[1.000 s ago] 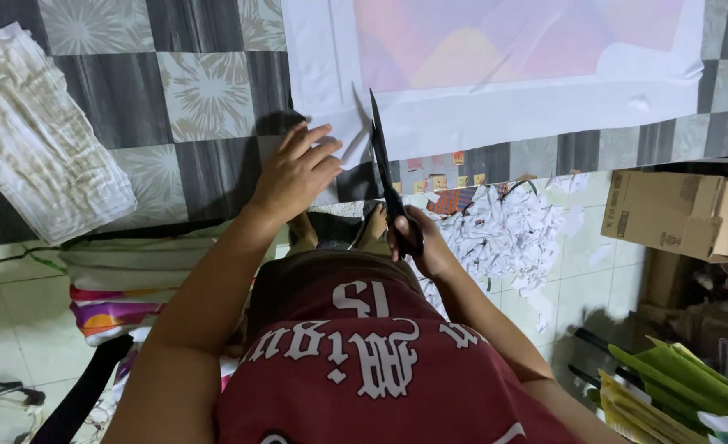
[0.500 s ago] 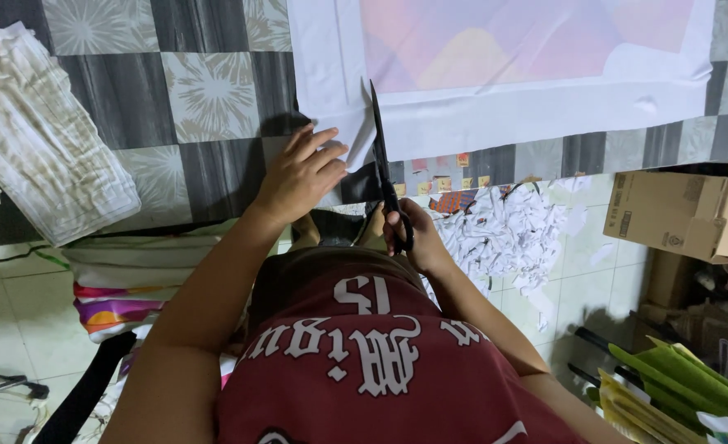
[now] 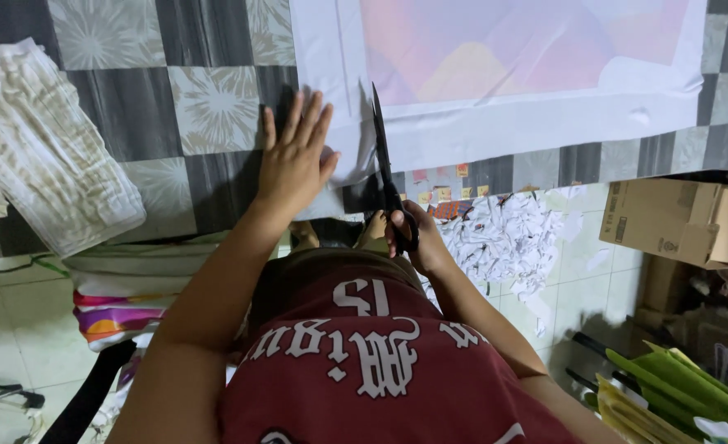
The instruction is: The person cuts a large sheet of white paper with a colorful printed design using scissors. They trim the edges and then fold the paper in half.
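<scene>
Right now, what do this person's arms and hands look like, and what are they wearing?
Both arms are bare from the shoulder down: no sleeves reach them. The left hand and right hand wear no gloves, and no rings, watch or bracelets show. The top is a dark red sleeveless shirt with white lettering across it.

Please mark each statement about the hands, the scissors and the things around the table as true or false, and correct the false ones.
1. The right hand holds black scissors. True.
2. The left hand grips a pen. False: it lies flat, fingers spread, beside the white sheet.
3. The scissors point toward the person. False: the blades point away, over the sheet.
4. A cardboard box stands at the right. True.
5. Paper scraps lie on the floor. True.
</scene>
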